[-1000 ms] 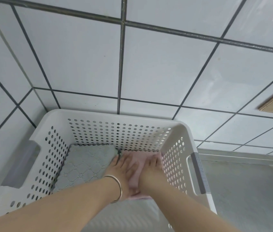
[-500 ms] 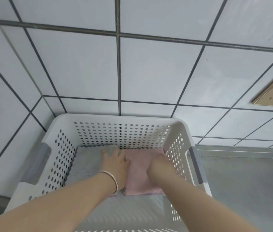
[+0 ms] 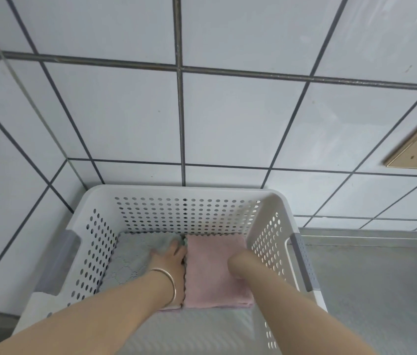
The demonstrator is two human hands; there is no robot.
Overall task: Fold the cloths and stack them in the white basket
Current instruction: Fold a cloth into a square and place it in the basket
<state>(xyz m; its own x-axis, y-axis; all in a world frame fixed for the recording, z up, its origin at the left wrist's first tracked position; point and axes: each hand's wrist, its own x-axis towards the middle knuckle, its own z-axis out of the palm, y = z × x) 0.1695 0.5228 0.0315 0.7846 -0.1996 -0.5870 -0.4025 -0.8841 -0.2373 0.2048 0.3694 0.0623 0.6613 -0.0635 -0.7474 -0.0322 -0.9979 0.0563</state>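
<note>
**Cloths side by side in the basket**

Hands have drawn apart since a moment ago, uncovering the pink cloth (image 3: pixel 215 270), now square and flat. Left hand (image 3: pixel 170 260) rests with loose fingers on the grey cloth's (image 3: pixel 135 254) edge; right hand (image 3: pixel 238 265) is hidden by its wrist, state unclear. Beyond both, the white basket (image 3: pixel 184 193) wall. Placement looks done.

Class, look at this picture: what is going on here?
A person reaches both arms into a white basket standing against a tiled wall. The left hand rests on the folded grey cloth, beside the folded pink cloth. The right hand is at the pink cloth's right edge, its fingers hidden. The two cloths lie side by side.
</note>
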